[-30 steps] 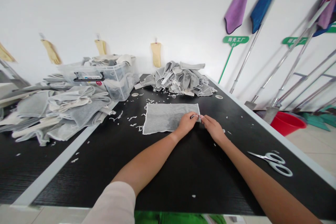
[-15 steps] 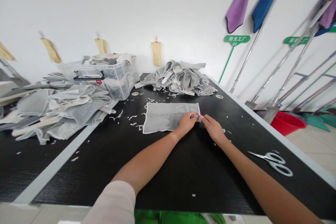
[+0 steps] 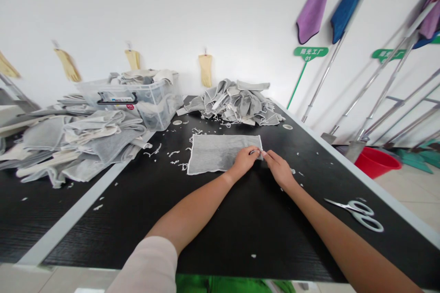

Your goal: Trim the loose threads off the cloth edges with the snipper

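Note:
A grey rectangular cloth (image 3: 211,153) with a white stitched edge lies flat on the black table (image 3: 220,224). My left hand (image 3: 244,159) is closed on the cloth's right edge near the lower corner. Against its fingertips, my right hand (image 3: 277,166) pinches at the same edge; the fingers hide exactly what bit of edge or thread is between them. Scissors (image 3: 357,213) with pale handles rest on the table to the right, apart from both hands.
Behind the cloth is a heap of grey cloths (image 3: 237,103). More cloths (image 3: 82,142) are piled at the left, beside a clear plastic bin (image 3: 161,105) filled with them. Thread scraps (image 3: 173,153) litter the table. A red bucket (image 3: 378,162) and long-handled tools stand beyond the right edge.

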A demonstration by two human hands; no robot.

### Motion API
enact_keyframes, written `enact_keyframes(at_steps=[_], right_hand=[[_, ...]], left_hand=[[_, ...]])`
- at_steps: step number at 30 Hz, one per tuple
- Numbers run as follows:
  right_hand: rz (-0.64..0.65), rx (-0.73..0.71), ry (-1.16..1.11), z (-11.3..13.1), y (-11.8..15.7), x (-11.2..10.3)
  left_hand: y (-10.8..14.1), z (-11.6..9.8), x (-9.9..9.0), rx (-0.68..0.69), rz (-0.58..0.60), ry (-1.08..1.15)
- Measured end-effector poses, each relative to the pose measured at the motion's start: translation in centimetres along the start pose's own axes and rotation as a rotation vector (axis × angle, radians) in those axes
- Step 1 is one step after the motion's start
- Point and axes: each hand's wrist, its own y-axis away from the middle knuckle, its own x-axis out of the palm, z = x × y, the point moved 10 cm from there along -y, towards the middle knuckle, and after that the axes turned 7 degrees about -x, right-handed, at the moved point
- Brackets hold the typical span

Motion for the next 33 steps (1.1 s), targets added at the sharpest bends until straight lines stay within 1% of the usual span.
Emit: enact_keyframes(at_steps=[8, 13, 18, 22, 33], right_hand=[[-0.023, 0.019, -0.105, -0.61, -0.19, 0.17], [-0.026, 0.026, -0.081, -0.78, -0.24, 0.15], [-0.028, 0.017, -0.062, -0.86, -0.35, 0.21], [-0.024, 0.014, -0.046, -0.83, -0.32, 0.19], [-0.035, -0.01, -0.055, -0.61, -0.21, 0.04]], left_hand=[[-0.05, 0.1, -0.14, -0.024, -0.017, 0.027], [-0.01, 0.2, -0.03, -0.031, -0.019, 0.008], [0.1, -0.28, 0.03, -0.003, -0.012, -0.009], [0.1, -0.12, 0.02, -0.017, -0.011, -0.024], [0.12, -0.12, 0.02, 0.004, -0.001, 0.03]])
